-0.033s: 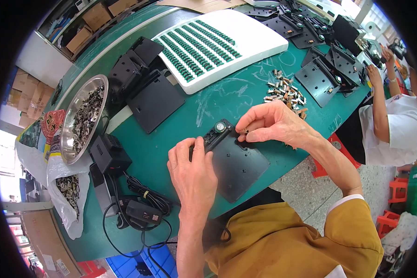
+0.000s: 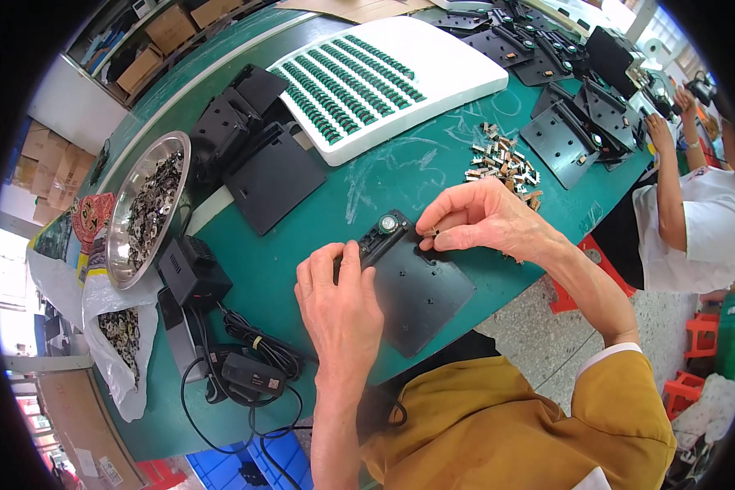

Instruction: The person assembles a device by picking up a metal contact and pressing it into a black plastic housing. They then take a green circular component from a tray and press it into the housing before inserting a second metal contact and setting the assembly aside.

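A flat black plastic plate (image 2: 423,300) lies on the green table in front of me. Along its far left edge runs a raised bar, with a round green-and-silver piece (image 2: 388,224) at the bar's end. My left hand (image 2: 340,302) grips the near end of this bar, fingertips on top and thumb against the side. Over the plate's far corner, my right hand (image 2: 486,222) pinches a tiny metal-and-brown part (image 2: 434,232) between thumb and index finger. Those fingertips cover most of it. Similar small parts lie in a loose pile (image 2: 502,163) beyond my right hand.
A white foam tray (image 2: 465,61) with rows of green rings stands at the back. More black plates (image 2: 273,181) are stacked left, others (image 2: 559,143) right. Nearer left are a steel bowl (image 2: 184,175) of metal pieces, a black box (image 2: 194,272) and coiled cables (image 2: 261,341). Another person (image 2: 686,220) works at far right.
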Tool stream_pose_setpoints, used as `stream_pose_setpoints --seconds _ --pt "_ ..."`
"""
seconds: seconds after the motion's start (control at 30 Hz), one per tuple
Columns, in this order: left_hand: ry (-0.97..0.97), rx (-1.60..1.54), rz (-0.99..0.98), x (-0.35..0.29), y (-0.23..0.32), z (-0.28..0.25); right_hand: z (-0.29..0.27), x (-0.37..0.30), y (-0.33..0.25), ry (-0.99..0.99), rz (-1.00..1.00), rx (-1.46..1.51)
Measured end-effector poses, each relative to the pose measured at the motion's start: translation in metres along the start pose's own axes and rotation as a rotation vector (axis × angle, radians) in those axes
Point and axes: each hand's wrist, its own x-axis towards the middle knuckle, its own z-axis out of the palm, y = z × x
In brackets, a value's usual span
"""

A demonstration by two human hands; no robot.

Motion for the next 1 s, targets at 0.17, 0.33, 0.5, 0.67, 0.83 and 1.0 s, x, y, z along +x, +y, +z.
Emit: stream_pose_setpoints --seconds 0.17,0.33,0.5,0.67,0.83,1.0 --pt "-0.001 0.007 0.005 0.0 0.0 0.001 -0.002 -0.003 0.005 0.002 -0.04 -0.086" --pt "-0.037 -0.006 -0.009 -0.001 -0.003 0.002 0.01 -0.007 0.009 0.093 -0.151 -0.448" --pt "0.002 -0.003 0.005 0.0 -0.001 0.001 0.015 -0.006 0.011 0.099 -0.23 -0.571" --pt "-0.001 -0.002 0.001 0.0 -0.001 0.001 0.016 -0.006 0.013 0.104 -0.189 -0.53" --pt "0.001 -0.002 -0.002 -0.001 -0.002 0.002 0.017 -0.008 0.011 0.084 -0.215 -0.568" --pt "0.003 -0.001 -0.002 0.0 -0.001 0.002 0.015 -0.01 0.015 0.091 -0.27 -0.563"
